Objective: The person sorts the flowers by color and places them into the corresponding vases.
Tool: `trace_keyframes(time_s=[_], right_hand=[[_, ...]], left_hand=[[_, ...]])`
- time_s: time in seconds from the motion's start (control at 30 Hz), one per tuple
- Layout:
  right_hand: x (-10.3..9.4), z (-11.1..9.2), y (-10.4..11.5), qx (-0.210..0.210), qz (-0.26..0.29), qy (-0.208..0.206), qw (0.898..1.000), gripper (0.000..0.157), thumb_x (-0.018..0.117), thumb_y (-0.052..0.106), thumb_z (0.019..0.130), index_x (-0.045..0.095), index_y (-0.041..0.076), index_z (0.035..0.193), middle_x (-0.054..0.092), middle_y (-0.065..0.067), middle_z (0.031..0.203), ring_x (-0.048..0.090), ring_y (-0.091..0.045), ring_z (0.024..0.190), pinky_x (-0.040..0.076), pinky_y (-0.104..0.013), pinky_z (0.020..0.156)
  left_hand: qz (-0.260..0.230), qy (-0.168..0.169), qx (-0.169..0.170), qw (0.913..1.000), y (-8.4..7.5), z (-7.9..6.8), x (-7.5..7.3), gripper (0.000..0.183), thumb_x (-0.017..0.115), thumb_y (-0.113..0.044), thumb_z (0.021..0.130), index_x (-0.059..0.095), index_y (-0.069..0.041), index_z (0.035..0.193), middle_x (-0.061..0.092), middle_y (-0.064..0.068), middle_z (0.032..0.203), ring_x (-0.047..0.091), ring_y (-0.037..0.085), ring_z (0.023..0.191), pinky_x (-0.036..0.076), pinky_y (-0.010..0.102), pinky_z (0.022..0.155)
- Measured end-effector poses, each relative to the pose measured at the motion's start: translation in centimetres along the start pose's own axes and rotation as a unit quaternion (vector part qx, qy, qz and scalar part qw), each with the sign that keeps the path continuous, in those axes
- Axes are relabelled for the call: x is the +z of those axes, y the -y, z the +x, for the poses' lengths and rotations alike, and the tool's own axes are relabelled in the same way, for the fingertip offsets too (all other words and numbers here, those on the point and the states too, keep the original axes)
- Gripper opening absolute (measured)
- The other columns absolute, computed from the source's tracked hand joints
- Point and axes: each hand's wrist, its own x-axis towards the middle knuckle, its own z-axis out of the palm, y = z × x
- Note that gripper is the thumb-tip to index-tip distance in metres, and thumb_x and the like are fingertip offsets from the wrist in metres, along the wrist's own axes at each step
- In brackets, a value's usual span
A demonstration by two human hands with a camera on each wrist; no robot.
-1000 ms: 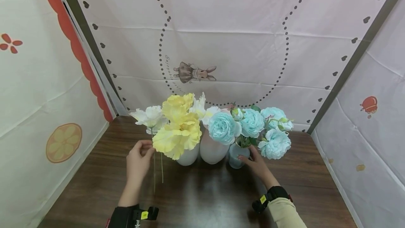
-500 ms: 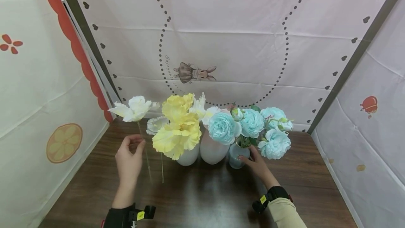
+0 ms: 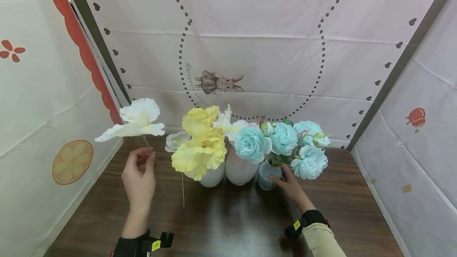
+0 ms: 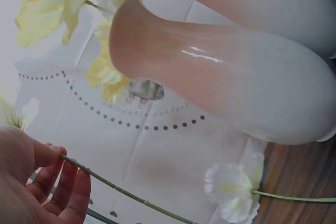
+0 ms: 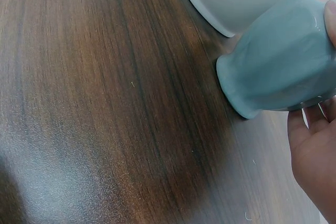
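My left hand [image 3: 139, 173] pinches the thin green stem [image 4: 123, 191] of a white artificial flower [image 3: 137, 118], whose bloom stands above the fingers. At the right, my right hand [image 3: 290, 183] grips a small blue-grey vase [image 5: 283, 59] that stands on the table and holds light blue artificial flowers [image 3: 283, 138]. Left of that vase are two pink-and-white vases [image 4: 226, 72], with yellow flowers [image 3: 201, 148] and white ones above them. Another white flower [image 4: 233, 187] lies on the table, its stem beside the left vase.
The brown wooden table [image 3: 228, 225] carries everything. Behind it hangs a pale printed cloth [image 3: 257, 62] with a rabbit picture, and similar cloths close off the left and right sides.
My left hand has lifted the white flower away from the one beside it and moved it left and upward. My right hand stays on the blue-grey vase.
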Motion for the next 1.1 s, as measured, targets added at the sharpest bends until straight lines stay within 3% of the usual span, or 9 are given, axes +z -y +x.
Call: trace_keyframes(time_s=[0.33,0.6,0.93,1.1], right_hand=[[0.0,0.2,-0.3,-0.004,0.000,-0.001,1.000,0.051,0.061,0.027,0.100,0.037,0.010,0.142,0.038,-0.015,0.153,0.025,-0.035,0.150,0.019,-0.062,0.122],[0.0,0.3,-0.3,-0.007,0.001,-0.003,1.000,0.049,0.061,0.026,0.100,0.038,0.010,0.141,0.039,-0.015,0.152,0.025,-0.035,0.150,0.018,-0.062,0.122],[0.1,0.1,-0.1,-0.013,0.009,-0.005,1.000,0.043,0.061,0.023,0.100,0.041,0.008,0.135,0.046,-0.015,0.142,0.035,-0.031,0.141,0.023,-0.061,0.121],[0.1,0.1,-0.2,-0.008,0.007,-0.006,1.000,0.043,0.061,0.025,0.100,0.041,0.009,0.135,0.045,-0.015,0.144,0.034,-0.033,0.143,0.022,-0.061,0.121]], left_hand=[[-0.040,0.022,0.053,0.9975,-1.5,-0.5,0.0,0.015,0.064,-0.001,0.095,0.067,0.007,0.107,0.063,-0.022,0.098,0.060,-0.007,0.089,0.049,0.003,0.074],[-0.043,0.055,0.106,0.9919,-1.7,-1.2,0.2,0.019,0.063,0.001,0.094,0.069,0.006,0.111,0.073,0.018,0.106,0.062,-0.011,0.094,0.048,0.002,0.082],[-0.051,0.084,0.218,0.9709,-2.4,-1.9,0.5,0.023,0.062,0.018,0.086,0.068,0.009,0.105,0.071,0.023,0.098,0.057,-0.016,0.100,0.046,0.002,0.085],[-0.070,0.102,0.237,0.9637,-3.4,-2.4,0.4,0.020,0.063,0.017,0.086,0.068,0.008,0.103,0.069,0.021,0.092,0.058,-0.013,0.093,0.048,0.004,0.084]])
